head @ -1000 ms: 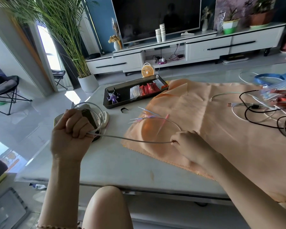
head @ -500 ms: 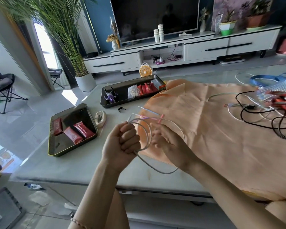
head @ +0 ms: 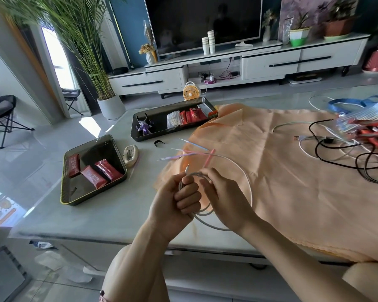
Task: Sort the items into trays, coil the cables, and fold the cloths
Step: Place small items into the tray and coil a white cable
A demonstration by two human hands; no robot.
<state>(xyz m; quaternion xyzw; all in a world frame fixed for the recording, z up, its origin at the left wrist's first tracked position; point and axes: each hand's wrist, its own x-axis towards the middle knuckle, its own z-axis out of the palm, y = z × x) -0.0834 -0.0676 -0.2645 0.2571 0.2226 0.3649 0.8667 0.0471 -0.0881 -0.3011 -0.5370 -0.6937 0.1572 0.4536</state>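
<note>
Pale stone-look table (head: 109,214) fills the middle of a living room, with a dark television (head: 205,20) on a white cabinet behind it. Most of the table's right part is covered by a peach cloth (head: 292,192), lying spread and creased. Both hands are raised over the cloth's near-left edge. The left hand (head: 175,201) is a closed fist around several gathered loops of the white cable (head: 250,190), whose plug end sticks up just above the knuckles. The right hand (head: 225,199) has its fingers curled round the same coil at its top, and one wider loop arcs out to the right of that hand. On the left, the near tray (head: 100,149) holds red packets (head: 93,177). The far tray (head: 159,115) holds a purple figurine (head: 144,127) and more packets. A black cable (head: 327,158) lies tangled on the cloth at far right
</note>
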